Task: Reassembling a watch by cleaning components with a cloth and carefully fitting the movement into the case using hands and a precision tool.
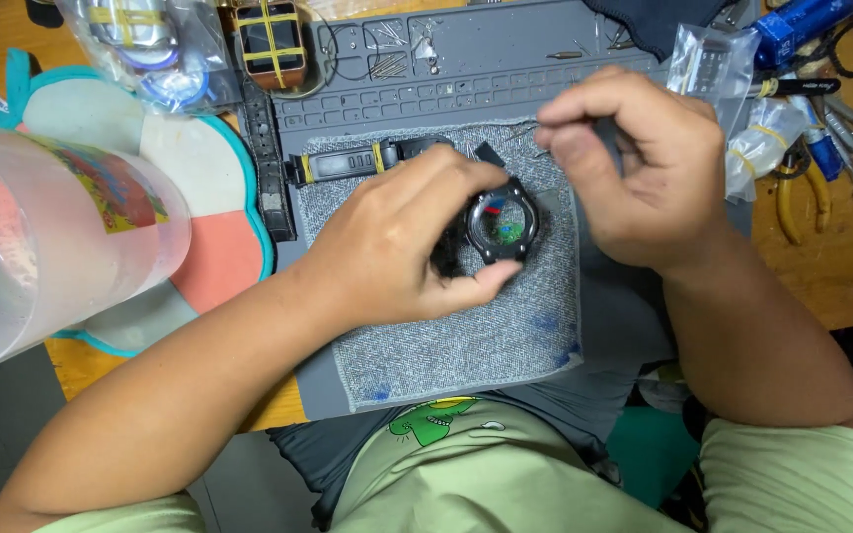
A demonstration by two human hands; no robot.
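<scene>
Left hand (397,242) gripping black watch case (502,222), right hand (634,163) pinched above grey cloth (466,345)

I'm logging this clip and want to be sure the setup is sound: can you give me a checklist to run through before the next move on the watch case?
1. Watch case steadied: ok, the left hand pinches it at its rim.
2. Case over soft backing: ok, it sits above the grey cloth pad.
3. Right hand has a tool ready: cannot tell, its fingers curl around something dark that is mostly hidden.
4. Case opening facing up: ok, coloured parts show inside it.
5. Detached strap out of the way: ok, it lies at the pad's far edge.
6. Clear plastic jug clear of the left forearm: cannot tell, it looks close.
</scene>
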